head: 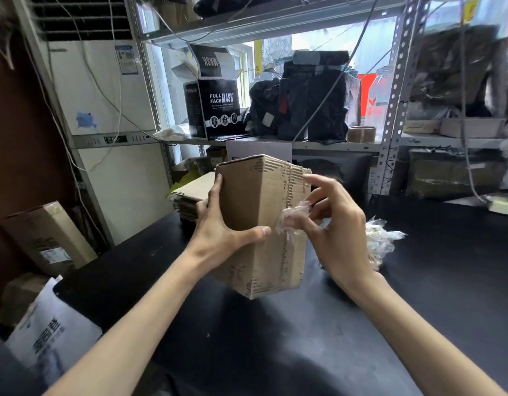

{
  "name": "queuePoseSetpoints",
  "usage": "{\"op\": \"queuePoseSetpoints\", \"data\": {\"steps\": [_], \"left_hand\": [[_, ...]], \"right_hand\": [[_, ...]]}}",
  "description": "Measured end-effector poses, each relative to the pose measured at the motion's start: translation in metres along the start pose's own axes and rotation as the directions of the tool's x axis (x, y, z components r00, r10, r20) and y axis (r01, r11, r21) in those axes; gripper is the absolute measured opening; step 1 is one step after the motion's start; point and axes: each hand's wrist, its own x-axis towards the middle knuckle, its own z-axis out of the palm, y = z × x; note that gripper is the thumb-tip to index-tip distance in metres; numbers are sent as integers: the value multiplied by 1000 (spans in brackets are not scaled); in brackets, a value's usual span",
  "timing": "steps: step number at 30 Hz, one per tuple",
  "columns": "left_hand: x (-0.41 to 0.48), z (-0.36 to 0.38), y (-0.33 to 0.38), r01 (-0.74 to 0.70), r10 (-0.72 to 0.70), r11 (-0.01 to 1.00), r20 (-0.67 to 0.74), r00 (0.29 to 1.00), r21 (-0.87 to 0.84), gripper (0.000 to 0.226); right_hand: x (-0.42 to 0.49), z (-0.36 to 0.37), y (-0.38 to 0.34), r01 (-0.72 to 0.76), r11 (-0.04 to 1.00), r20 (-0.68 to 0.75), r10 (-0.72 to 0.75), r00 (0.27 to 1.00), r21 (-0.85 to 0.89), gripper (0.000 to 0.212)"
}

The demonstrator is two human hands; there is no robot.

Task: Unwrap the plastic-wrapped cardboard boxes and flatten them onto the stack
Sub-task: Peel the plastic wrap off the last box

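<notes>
hiding most of the stack of flattened cardboard (189,192), the cardboard box (247,201) sits tilted at the centre of the frame, and only the stack's left end shows beside it, at the far edge of the black tabletop (275,352). the box's lowest corner points down toward the tabletop, but whether it touches cannot be told. its back faces are out of sight, and its outer paper is torn in strips along the top and right edge, baring the corrugation.

the right side of the frame is smeared by blur, so the goods on the metal shelving (395,90) there are hard to make out. both forearms are cut off by the lower edge.

the left hand (218,230) has a closed grip on the box, thumb lying across the front face and fingers wrapped round the left face. the right hand (335,224), blurred at the fingertips, is curled at the box's right face, its grip pinching a shred of clear plastic wrap (290,221) against the cardboard. a crumpled heap of plastic film (381,244) lies on the tabletop just behind that hand.

on the shelf at the upper centre stand an open black "full face mask" carton (215,110) and a roll of tape (361,134).
</notes>
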Motion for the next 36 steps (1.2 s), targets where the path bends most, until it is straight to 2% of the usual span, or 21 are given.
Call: {"op": "queuePoseSetpoints", "data": {"steps": [1,3,6,8,11,13,17,23,25,27,30,33,36], "left_hand": [[-1,0,0,6,-6,1000,5,1000,-16,148],[-3,1,-1,10,-9,998,10,1000,-58,148],[-2,4,-3,2,-2,992,-5,1000,-126,144],[-1,5,-5,11,-14,985,-15,1000,-173,141],[1,2,-12,12,-16,978,-17,1000,-207,137],[1,0,-17,8,-8,977,-1,1000,-213,136],[-3,3,-20,26,-25,981,7,1000,-194,140],[-4,7,-21,44,-50,977,-24,998,-207,143],[-2,6,-22,54,-59,978,-20,998,-204,144],[1,5,-24,79,-89,968,-30,996,-240,146],[6,2,-26,106,-126,945,-44,991,-311,133],[5,2,-27,101,-101,950,14,995,-294,133],[3,3,-31,122,-118,950,32,992,-288,135]], "right_hand": [[1,-1,-2,-35,999,-45,36,998,26,51],[1,-2,-5,-46,997,-117,54,992,69,38],[-5,2,-9,31,999,-110,-28,994,27,11],[-12,8,-13,88,996,-71,-90,993,-36,14],[-13,11,-13,143,976,-36,-151,988,-166,31],[-11,9,-12,160,972,17,-160,987,-173,36],[-10,8,-6,243,964,114,-230,966,-113,14],[-11,9,-10,246,969,153,-244,958,5,10],[-7,5,-10,203,976,169,-213,962,78,8],[-5,1,-12,96,983,199,-127,972,156,9],[-3,2,-15,-17,978,234,-34,972,210,15],[-1,2,-14,29,985,179,-60,982,169,13],[2,-2,-9,133,990,99,-129,987,-38,19]]}}
